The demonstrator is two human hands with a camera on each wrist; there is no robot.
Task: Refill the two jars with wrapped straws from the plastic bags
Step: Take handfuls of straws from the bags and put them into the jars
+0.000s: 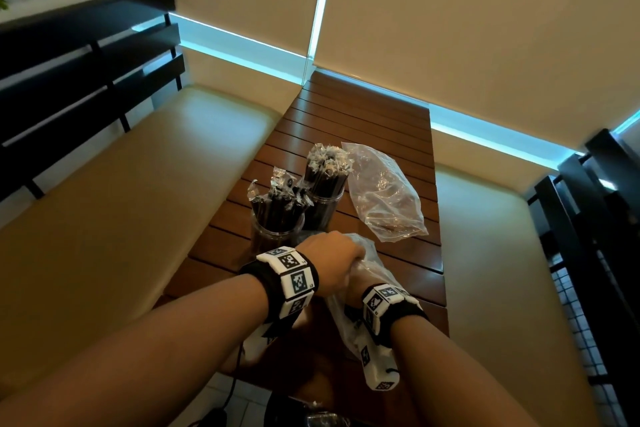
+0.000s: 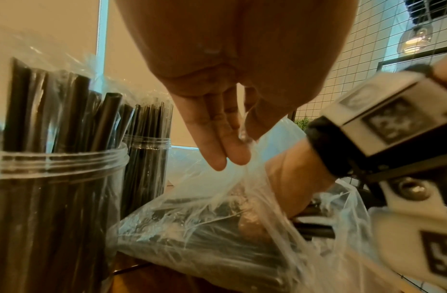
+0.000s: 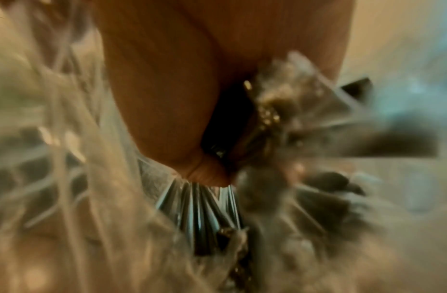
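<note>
My left hand [image 2: 217, 126] pinches the mouth of the crinkled clear plastic bag [image 2: 207, 224] between thumb and straight fingers, holding it open, while my right hand [image 3: 182, 111] is sunk inside it, fingers curled round a bunch of black film-wrapped straws [image 3: 199, 210]. To do this pull well, I judge I should keep the opening lifted and taut, draw the bunch out lengthwise so the loose wrapper ends do not snag on the film, and keep the straws parallel for a clean drop.

Just beyond my left hand stands the nearer clear screw-top plastic jar [image 1: 273, 236], loosely filled, its straws splayed with room left. Touching it on the far side, the second clear jar [image 1: 322, 208] is packed tight with an upright bundle. Beyond my right hand a second clear bag [image 1: 384, 198] lies flat and apparently empty on the dark slatted wooden table [image 1: 363, 121].
</note>
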